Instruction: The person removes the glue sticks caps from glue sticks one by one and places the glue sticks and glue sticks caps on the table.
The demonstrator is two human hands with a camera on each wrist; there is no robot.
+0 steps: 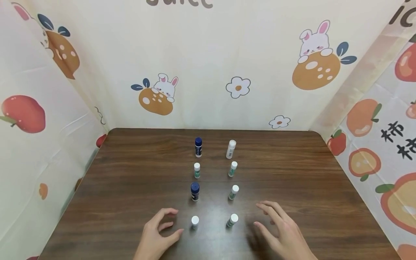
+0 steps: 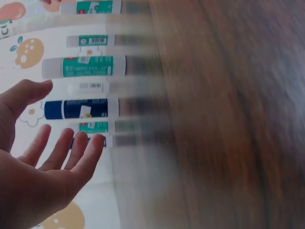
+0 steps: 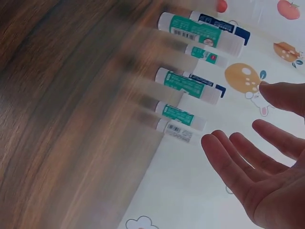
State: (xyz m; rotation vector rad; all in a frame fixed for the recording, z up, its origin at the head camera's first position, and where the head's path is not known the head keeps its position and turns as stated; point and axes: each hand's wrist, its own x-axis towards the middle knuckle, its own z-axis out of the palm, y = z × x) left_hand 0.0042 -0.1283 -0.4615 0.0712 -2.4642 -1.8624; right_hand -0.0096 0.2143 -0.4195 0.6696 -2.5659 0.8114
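Several glue sticks stand upright in two columns. My left hand (image 1: 157, 233) is left of the front white-capped glue stick (image 1: 195, 222), fingers bent loosely toward it, touching nothing. Behind that one stand a blue-capped glue stick (image 1: 195, 191), a small green-labelled one (image 1: 196, 170) and another blue one (image 1: 198, 147). My right hand (image 1: 281, 229) hovers right of the front right glue stick (image 1: 232, 220), fingers spread and holding nothing. Behind it come two green-labelled glue sticks (image 1: 233, 192) and a white one (image 1: 231, 149). Both wrist views show relaxed fingers apart from the sticks.
The brown wooden table (image 1: 130, 173) has its far edge against a cream curtain (image 1: 208, 65) printed with rabbits and fruit. Matching printed curtains hang at the left (image 1: 29, 173) and right (image 1: 367, 119) sides.
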